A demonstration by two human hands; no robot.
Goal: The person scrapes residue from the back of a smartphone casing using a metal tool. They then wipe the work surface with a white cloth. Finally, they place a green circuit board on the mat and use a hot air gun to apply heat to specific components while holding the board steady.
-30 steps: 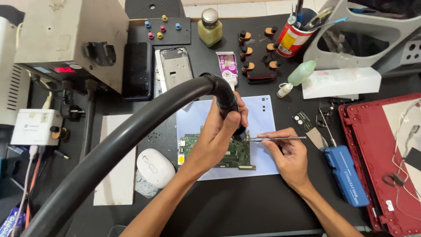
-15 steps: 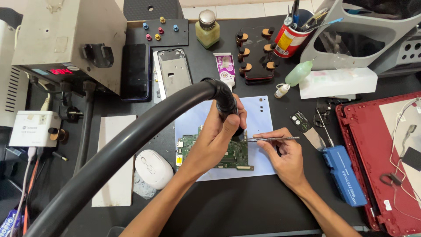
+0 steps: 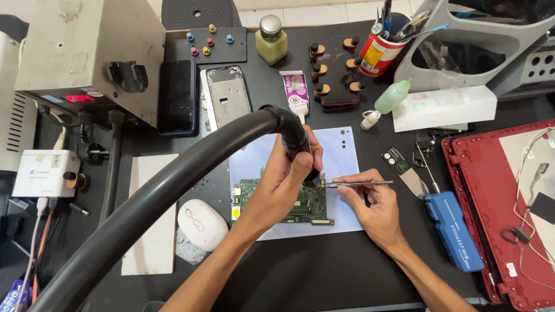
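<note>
A dark worktop (image 3: pixel 324 277) carries everything, with a grey box-shaped machine (image 3: pixel 87 58) at its far left corner and a red laptop shell (image 3: pixel 491 190) lying open at the right edge. A thick black hose (image 3: pixel 173 190) sweeps from the lower left up to the middle, where the left hand (image 3: pixel 283 188) has its fingers wrapped tight around the hose's ribbed nozzle, pointing it down. Under that hand a pale blue sheet (image 3: pixel 335 150) lies flat, and on it rests the green circuit board (image 3: pixel 306 205), partly hidden by the hand. A blue case (image 3: pixel 454 231) sits right of the sheet, a white mouse (image 3: pixel 202 224) left of it. The right hand (image 3: pixel 376 208) rests on the sheet's right edge, its fingers pinching thin metal tweezers (image 3: pixel 355 184) that lie nearly level, tip touching the board just beside the nozzle. Whether the tip grips any part is too small to tell.
</note>
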